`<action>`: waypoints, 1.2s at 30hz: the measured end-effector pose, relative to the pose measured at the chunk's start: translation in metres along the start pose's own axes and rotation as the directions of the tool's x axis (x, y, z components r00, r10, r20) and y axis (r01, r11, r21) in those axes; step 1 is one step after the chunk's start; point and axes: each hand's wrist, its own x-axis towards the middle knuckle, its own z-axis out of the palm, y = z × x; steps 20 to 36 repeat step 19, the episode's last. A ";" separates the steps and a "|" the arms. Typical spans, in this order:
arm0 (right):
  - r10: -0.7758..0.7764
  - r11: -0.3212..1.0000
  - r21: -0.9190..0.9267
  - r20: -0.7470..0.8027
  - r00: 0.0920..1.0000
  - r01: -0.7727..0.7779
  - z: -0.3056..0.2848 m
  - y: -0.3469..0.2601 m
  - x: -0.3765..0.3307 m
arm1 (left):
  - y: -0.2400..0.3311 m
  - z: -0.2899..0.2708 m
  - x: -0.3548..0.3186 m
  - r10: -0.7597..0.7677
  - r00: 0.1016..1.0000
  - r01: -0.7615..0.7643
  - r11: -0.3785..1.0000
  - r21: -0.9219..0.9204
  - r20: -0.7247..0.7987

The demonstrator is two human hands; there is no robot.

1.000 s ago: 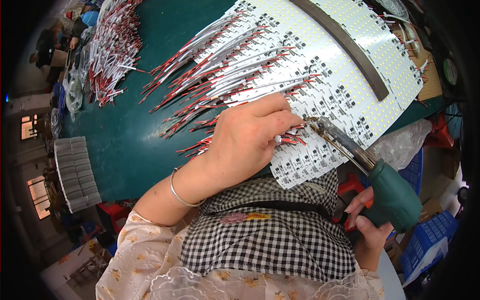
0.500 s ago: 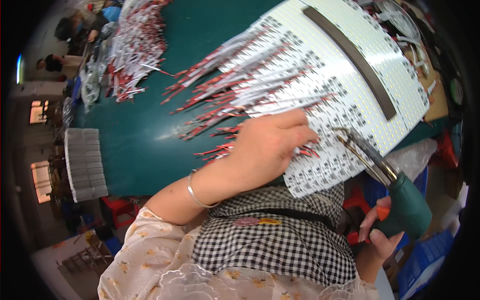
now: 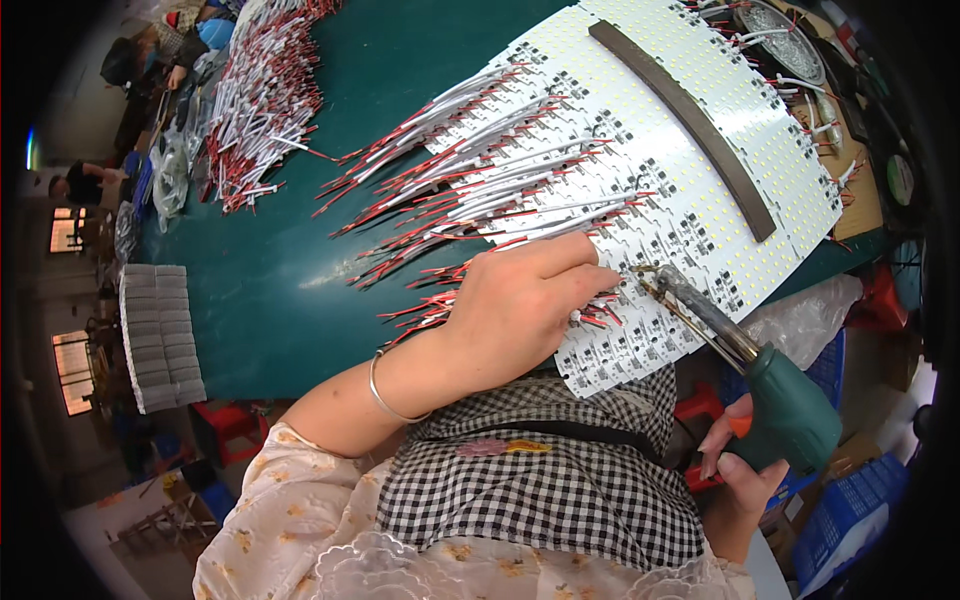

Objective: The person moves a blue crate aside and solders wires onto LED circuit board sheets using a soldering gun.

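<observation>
My right hand (image 3: 745,455) is wrapped round a green soldering gun (image 3: 793,408) with an orange trigger. Its metal tip reaches up and left over the white LED circuit boards (image 3: 745,215), close to the fingers of my left hand (image 3: 525,300). Those left fingers are pinched together over the boards, with short red and white wires (image 3: 598,312) poking out beneath them. Whichever wire they pinch is mostly hidden. Rows of red and white wires (image 3: 470,165) lie across the boards' left edge. A dark curved bar (image 3: 690,125) rests on top of the boards.
A large heap of red and white wires (image 3: 262,110) lies at the far left of the green table (image 3: 260,320). Stacked grey-white blocks (image 3: 160,338) stand at the table's left edge. Clear plastic (image 3: 805,310) hangs by the right edge; blue crates (image 3: 850,520) sit below.
The soldering gun has moved left, bringing its tip nearer my left fingers. My left hand stays pinched over the boards, and the whole view has shifted slightly.
</observation>
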 end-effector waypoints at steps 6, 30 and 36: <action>-0.024 0.999 -0.037 0.057 0.998 0.026 0.006 -0.002 0.005 | -0.001 0.000 0.000 0.024 1.000 -0.024 1.000 0.001 -0.006; 0.003 1.000 -0.011 0.000 1.000 -0.003 0.002 -0.008 0.000 | 0.000 0.001 -0.002 -0.004 1.000 0.004 1.000 -0.008 -0.007; 0.003 1.000 -0.011 0.000 1.000 -0.003 0.002 -0.008 0.000 | 0.000 0.001 -0.002 -0.004 1.000 0.004 1.000 -0.008 -0.007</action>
